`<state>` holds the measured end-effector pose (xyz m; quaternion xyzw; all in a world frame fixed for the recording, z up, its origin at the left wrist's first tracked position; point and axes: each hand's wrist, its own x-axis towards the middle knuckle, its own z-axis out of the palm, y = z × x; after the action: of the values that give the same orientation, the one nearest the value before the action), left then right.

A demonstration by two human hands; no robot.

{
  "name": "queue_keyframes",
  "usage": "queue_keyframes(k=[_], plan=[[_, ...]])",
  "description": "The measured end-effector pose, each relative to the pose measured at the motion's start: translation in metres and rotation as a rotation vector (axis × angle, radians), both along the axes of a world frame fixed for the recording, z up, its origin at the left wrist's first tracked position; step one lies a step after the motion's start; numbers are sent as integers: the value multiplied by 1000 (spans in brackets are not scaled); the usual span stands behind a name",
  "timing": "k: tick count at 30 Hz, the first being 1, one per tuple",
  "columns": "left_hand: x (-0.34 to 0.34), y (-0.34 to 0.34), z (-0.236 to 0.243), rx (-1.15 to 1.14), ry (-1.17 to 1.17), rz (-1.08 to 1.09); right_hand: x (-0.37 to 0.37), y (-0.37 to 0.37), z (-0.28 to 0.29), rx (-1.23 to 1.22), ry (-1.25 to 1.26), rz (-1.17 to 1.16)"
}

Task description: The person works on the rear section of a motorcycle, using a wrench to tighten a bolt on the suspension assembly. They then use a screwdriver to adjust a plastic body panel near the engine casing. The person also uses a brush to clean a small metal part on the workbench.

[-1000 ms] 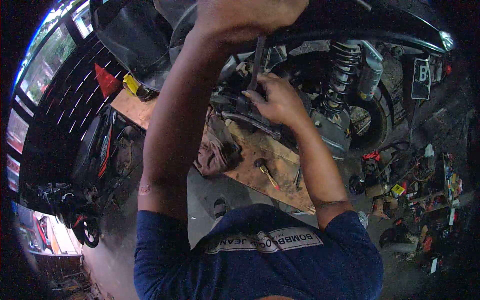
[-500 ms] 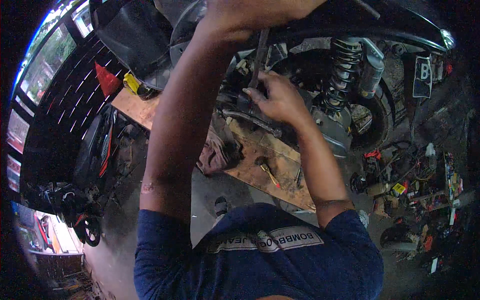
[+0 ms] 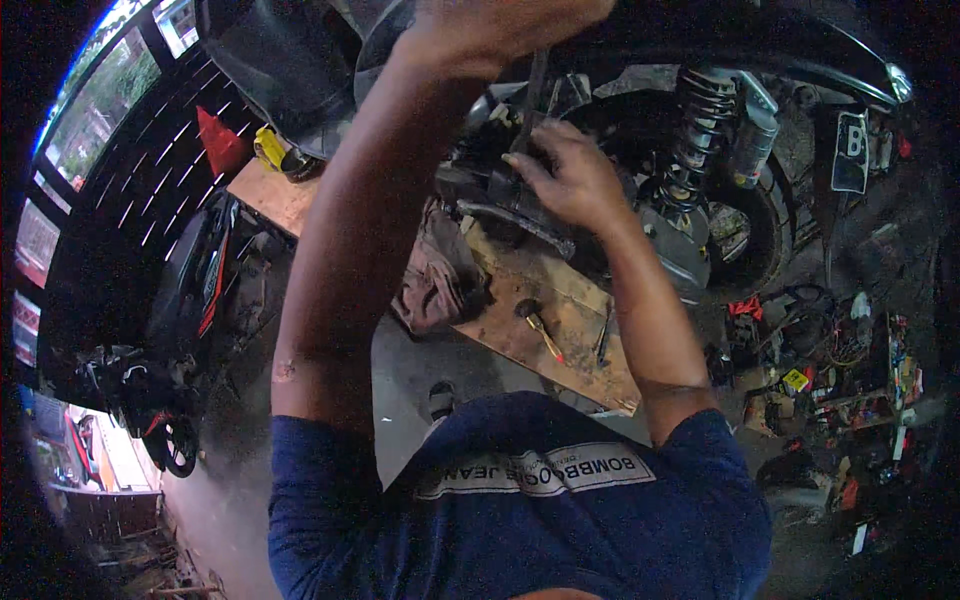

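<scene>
My left hand [image 3: 495, 38] reaches to the top edge, over a motorbike's dark bodywork; its fingers are cut off or hidden. Below it a long dark hose-like strip [image 3: 534, 98] hangs down into the bike's frame area. My right hand [image 3: 582, 180] is at the lower part of this strip, thumb on one side and curled fingers on the other, closed about it; the fingertips are dim and slightly blurred. Under the hand a dark metal bar [image 3: 520, 222] crosses the bike's lower side. To the right stand the coil spring shock absorber [image 3: 697, 135] and the rear wheel [image 3: 768, 235].
A wooden board [image 3: 510, 300] lies below the bike with a brush [image 3: 541, 330], a thin dark tool [image 3: 602, 335] and a crumpled brown cloth [image 3: 432, 275] on it. Tools and parts clutter the right floor, near a yellow box [image 3: 796, 380]. Another motorbike [image 3: 205, 270] stands left.
The view has shifted slightly. My right hand remains at the dark strip, its fingers a little higher and blurred. My left hand stays at the top edge, slightly further left.
</scene>
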<state>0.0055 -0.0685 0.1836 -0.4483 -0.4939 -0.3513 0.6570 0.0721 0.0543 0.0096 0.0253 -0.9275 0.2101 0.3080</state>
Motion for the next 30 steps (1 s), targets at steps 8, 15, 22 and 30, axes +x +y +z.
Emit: queue_keyframes(k=[8,15,22,30], plan=[[-46,-152,-43,103,73,484,37,-50,-17,-153,187,143],[-45,-207,-309,235,-1207,224,89,-76,-175,-420,-366,362],[-60,-177,-483,-478,-1808,278,96,-54,-320,-402,-386,-77],[-120,-139,-523,-754,-1800,321,106,-23,-339,-163,-429,-639]])
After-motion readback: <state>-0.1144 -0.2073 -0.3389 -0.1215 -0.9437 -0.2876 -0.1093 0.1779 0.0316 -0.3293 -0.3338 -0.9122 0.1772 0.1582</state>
